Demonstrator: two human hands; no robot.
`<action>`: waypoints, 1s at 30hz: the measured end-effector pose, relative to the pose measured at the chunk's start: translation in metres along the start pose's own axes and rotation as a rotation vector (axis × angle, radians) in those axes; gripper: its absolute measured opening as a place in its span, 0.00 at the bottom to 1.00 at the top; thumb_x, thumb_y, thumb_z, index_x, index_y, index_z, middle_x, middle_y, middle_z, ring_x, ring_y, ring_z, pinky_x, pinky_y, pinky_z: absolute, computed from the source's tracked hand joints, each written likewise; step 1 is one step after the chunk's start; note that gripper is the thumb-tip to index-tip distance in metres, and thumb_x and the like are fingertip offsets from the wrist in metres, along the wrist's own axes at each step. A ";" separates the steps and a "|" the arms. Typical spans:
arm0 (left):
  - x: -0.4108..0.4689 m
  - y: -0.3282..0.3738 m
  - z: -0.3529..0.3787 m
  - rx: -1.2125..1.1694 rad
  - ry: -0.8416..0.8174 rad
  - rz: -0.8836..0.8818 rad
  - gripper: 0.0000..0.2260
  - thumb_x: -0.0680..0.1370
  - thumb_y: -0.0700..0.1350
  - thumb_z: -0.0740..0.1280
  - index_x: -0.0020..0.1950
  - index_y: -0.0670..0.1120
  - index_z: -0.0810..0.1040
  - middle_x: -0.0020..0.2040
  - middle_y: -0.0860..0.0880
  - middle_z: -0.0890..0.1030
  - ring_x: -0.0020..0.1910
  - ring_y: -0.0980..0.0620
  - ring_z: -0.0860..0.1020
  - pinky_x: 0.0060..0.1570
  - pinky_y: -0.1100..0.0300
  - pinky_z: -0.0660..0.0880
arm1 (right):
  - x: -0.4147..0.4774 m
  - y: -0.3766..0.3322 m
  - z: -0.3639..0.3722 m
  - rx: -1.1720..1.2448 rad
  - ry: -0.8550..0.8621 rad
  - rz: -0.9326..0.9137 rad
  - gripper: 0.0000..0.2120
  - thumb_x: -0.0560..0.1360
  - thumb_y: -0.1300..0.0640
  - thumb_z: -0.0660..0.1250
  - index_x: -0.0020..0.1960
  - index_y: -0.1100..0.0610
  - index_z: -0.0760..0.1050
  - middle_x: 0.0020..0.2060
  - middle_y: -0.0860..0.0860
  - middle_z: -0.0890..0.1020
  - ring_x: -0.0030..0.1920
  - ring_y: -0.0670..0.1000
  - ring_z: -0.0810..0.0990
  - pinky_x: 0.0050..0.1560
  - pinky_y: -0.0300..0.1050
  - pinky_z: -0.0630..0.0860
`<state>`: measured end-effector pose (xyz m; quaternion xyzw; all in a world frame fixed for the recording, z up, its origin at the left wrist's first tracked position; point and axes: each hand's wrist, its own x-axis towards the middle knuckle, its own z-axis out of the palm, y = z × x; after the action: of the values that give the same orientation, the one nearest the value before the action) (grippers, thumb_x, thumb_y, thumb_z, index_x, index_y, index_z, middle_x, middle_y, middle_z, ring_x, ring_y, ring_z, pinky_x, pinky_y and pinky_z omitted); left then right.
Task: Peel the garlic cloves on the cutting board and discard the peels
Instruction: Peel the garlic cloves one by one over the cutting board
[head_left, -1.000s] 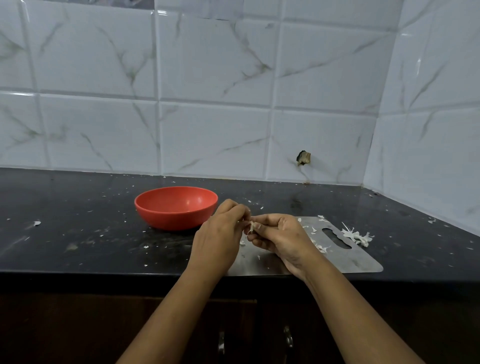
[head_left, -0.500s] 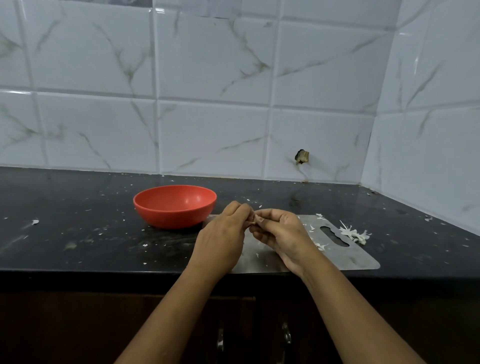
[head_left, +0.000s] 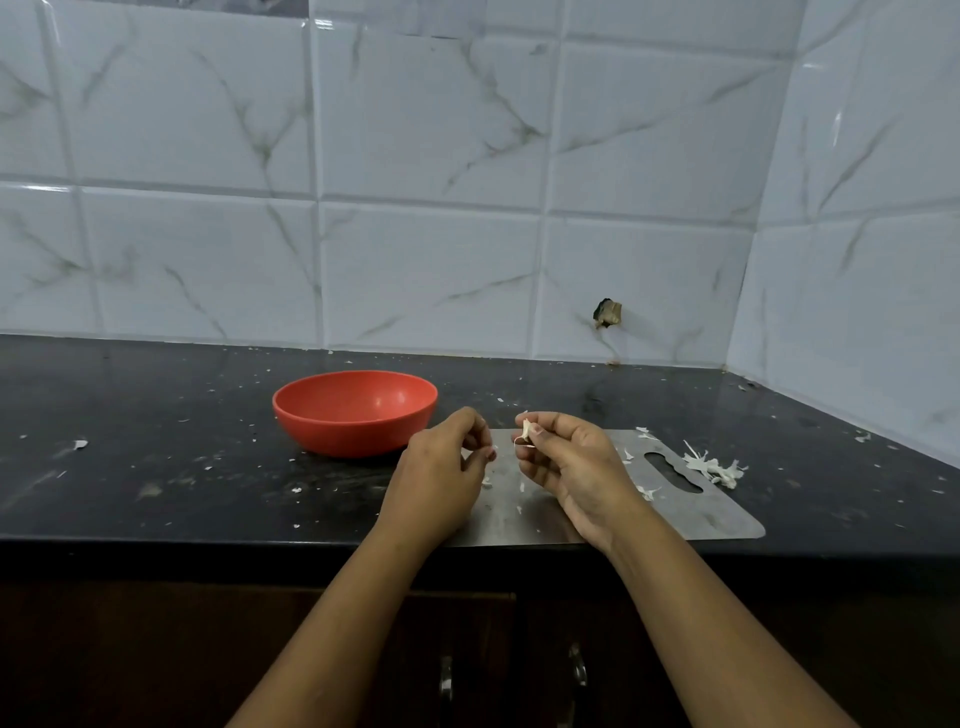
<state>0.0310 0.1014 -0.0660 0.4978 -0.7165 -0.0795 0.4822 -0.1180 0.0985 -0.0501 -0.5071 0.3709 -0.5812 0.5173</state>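
Centre frame: right hand (head_left: 571, 467) pinches garlic clove (head_left: 525, 432); left hand (head_left: 441, 467) curled, contents cannot be told. Left of the steel cutting board (head_left: 717, 514), a red bowl (head_left: 356, 410); peel heap (head_left: 714, 467) beside its right end.

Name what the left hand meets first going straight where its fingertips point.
Probably the garlic clove pinched by the right hand; the left hand faces it across a small gap, depth unclear.

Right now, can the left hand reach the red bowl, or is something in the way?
Probably yes. The left hand hovers just right of the red bowl, with nothing standing between them. The right hand, pinching the garlic clove, is on the far side.
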 end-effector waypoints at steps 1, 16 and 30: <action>0.000 0.000 0.000 -0.007 0.001 -0.005 0.08 0.75 0.37 0.68 0.44 0.50 0.74 0.40 0.57 0.79 0.33 0.61 0.76 0.41 0.60 0.77 | 0.000 0.000 0.000 -0.010 -0.010 -0.006 0.08 0.80 0.65 0.62 0.48 0.59 0.79 0.37 0.52 0.82 0.37 0.45 0.79 0.40 0.36 0.79; 0.001 0.003 -0.004 -0.161 0.124 0.032 0.07 0.73 0.43 0.73 0.42 0.55 0.79 0.39 0.60 0.81 0.28 0.59 0.70 0.34 0.65 0.70 | 0.000 0.003 -0.002 -0.129 -0.138 -0.025 0.05 0.75 0.64 0.69 0.48 0.60 0.82 0.34 0.50 0.83 0.34 0.43 0.79 0.37 0.35 0.77; 0.001 0.001 -0.002 0.097 0.061 0.196 0.01 0.77 0.45 0.67 0.47 0.50 0.75 0.45 0.57 0.74 0.37 0.62 0.71 0.40 0.54 0.74 | 0.002 0.004 -0.002 -0.141 -0.164 0.002 0.06 0.78 0.64 0.65 0.46 0.60 0.81 0.32 0.50 0.81 0.32 0.43 0.76 0.34 0.35 0.75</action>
<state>0.0322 0.1018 -0.0634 0.4505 -0.7497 0.0180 0.4844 -0.1186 0.0957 -0.0536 -0.5877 0.3679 -0.5098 0.5093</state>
